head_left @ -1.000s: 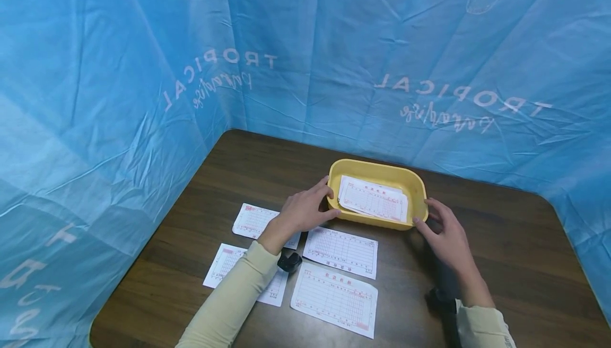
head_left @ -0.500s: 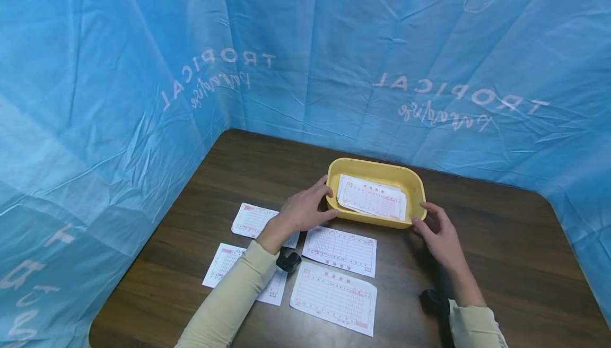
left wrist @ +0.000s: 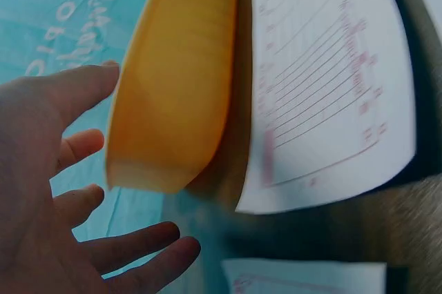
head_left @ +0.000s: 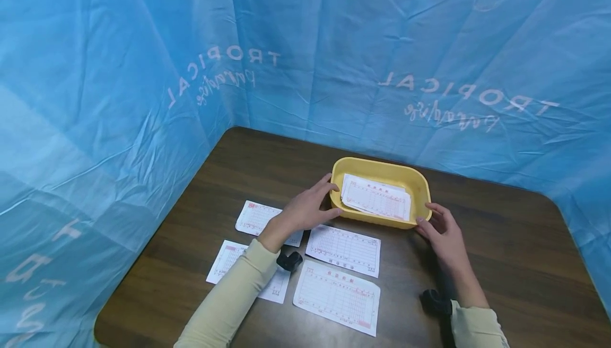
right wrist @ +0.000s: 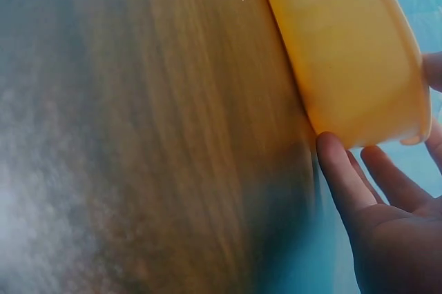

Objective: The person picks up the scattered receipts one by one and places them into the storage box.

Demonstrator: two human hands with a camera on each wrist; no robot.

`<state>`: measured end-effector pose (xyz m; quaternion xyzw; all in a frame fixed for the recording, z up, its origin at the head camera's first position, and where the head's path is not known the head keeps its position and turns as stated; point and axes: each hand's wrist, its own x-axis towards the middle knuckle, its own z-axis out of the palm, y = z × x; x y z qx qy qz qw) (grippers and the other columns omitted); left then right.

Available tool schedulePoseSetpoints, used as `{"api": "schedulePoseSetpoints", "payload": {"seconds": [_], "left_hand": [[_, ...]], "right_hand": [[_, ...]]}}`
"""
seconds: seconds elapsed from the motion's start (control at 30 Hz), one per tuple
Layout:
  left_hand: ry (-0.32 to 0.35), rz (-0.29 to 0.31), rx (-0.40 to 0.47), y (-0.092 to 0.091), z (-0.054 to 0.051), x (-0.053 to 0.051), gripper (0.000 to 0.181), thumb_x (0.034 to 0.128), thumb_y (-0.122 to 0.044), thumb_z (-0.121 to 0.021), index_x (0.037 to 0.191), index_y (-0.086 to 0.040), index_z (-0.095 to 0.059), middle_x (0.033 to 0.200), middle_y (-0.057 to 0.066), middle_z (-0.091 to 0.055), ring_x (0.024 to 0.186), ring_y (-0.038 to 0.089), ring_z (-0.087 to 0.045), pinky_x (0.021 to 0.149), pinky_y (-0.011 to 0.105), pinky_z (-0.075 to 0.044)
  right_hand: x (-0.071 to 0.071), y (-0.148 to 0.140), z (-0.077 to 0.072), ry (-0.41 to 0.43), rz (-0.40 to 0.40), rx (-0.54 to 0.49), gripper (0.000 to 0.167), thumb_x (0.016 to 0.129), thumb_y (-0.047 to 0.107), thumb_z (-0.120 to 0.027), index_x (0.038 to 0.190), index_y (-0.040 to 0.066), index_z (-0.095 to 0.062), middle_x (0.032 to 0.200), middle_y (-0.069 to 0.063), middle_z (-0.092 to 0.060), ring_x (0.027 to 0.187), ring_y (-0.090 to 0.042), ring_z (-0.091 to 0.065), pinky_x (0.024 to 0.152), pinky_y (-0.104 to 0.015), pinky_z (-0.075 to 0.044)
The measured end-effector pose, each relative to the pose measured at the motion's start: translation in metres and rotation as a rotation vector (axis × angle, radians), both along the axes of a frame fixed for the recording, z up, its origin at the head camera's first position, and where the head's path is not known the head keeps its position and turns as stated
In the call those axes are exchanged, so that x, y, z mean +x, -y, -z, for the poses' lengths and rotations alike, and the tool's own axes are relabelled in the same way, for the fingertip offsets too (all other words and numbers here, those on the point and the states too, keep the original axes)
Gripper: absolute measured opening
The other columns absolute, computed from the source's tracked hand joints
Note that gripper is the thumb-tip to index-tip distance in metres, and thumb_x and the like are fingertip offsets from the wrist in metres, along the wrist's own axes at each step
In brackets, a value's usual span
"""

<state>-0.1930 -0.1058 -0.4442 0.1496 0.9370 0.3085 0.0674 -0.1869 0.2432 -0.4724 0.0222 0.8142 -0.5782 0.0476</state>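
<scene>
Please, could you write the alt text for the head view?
A person's left hand and right hand are at opposite ends of a yellow tub with printed paper forms inside. Four more forms lie on a dark wooden table before blue fabric.

From above, the head view looks forward and down across a wood-grain table [head_left: 515, 242], a yellow plastic basin [head_left: 389, 173] at four o'clock. Close in, the left-wrist view (tipped sideways) frames the basin at eleven, sharing printed receipt slips [head_left: 343, 251] with the head view; the right-wrist view, also near, catches it at two.
</scene>
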Motion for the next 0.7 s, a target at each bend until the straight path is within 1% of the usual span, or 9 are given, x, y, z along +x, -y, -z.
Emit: {"api": "schedulePoseSetpoints", "payload": {"seconds": [0.13, 0.27, 0.37, 0.43, 0.53, 0.7], "left_hand": [[0.015, -0.014, 0.061, 0.01, -0.007, 0.0, 0.058, 0.0895, -0.054, -0.06, 0.138, -0.026, -0.044, 0.159, -0.007, -0.015, 0.136, 0.024, -0.034, 0.102, 0.048, -0.035], [0.025, -0.037, 0.085, 0.023, -0.013, 0.003, 0.057, 0.0903, -0.055, -0.058, 0.136, -0.022, -0.048, 0.155, -0.004, -0.027, 0.137, 0.022, -0.033, 0.104, 0.048, -0.033], [0.032, -0.077, 0.084, 0.034, -0.016, 0.007, 0.056, 0.0901, -0.055, -0.058, 0.134, -0.021, -0.05, 0.148, -0.003, -0.038, 0.134, 0.018, -0.037, 0.102, 0.045, -0.035], [0.037, -0.1, 0.078, 0.042, -0.018, 0.009, 0.056, 0.0895, -0.055, -0.059, 0.133, -0.021, -0.052, 0.144, -0.003, -0.043, 0.131, 0.017, -0.039, 0.101, 0.044, -0.037], [0.038, -0.116, 0.06, 0.054, -0.02, 0.01, 0.056, 0.0895, -0.053, -0.06, 0.134, -0.02, -0.052, 0.141, -0.002, -0.045, 0.128, 0.019, -0.042, 0.1, 0.045, -0.037], [0.038, -0.148, 0.013, 0.073, -0.018, 0.014, 0.057, 0.0893, -0.052, -0.061, 0.134, -0.018, -0.053, 0.141, 0.001, -0.046, 0.13, 0.021, -0.041, 0.101, 0.046, -0.036]], "right_hand": [[0.0, 0.0, 0.001, -0.004, 0.004, -0.012, 0.064, 0.093, 0.037, -0.063, 0.145, 0.014, -0.033, 0.152, -0.021, -0.025, 0.133, -0.042, -0.033, 0.081, -0.02, -0.046], [0.0, -0.001, 0.002, -0.005, 0.0, -0.03, 0.062, 0.093, 0.035, -0.063, 0.144, 0.014, -0.033, 0.151, -0.022, -0.026, 0.132, -0.043, -0.033, 0.081, -0.02, -0.046], [-0.001, -0.002, 0.001, 0.002, -0.008, -0.046, 0.062, 0.093, 0.034, -0.063, 0.144, 0.015, -0.034, 0.151, -0.023, -0.025, 0.133, -0.043, -0.032, 0.081, -0.021, -0.046], [-0.001, -0.002, 0.001, 0.008, -0.01, -0.052, 0.062, 0.093, 0.033, -0.064, 0.144, 0.015, -0.034, 0.151, -0.023, -0.025, 0.133, -0.043, -0.032, 0.082, -0.021, -0.046], [-0.001, -0.003, 0.0, 0.014, -0.009, -0.047, 0.062, 0.093, 0.034, -0.064, 0.144, 0.016, -0.034, 0.151, -0.022, -0.024, 0.132, -0.042, -0.032, 0.082, -0.021, -0.046], [-0.001, -0.004, 0.0, 0.018, -0.028, -0.043, 0.063, 0.093, 0.034, -0.063, 0.145, 0.015, -0.033, 0.151, -0.022, -0.024, 0.132, -0.042, -0.032, 0.082, -0.022, -0.046]]}}
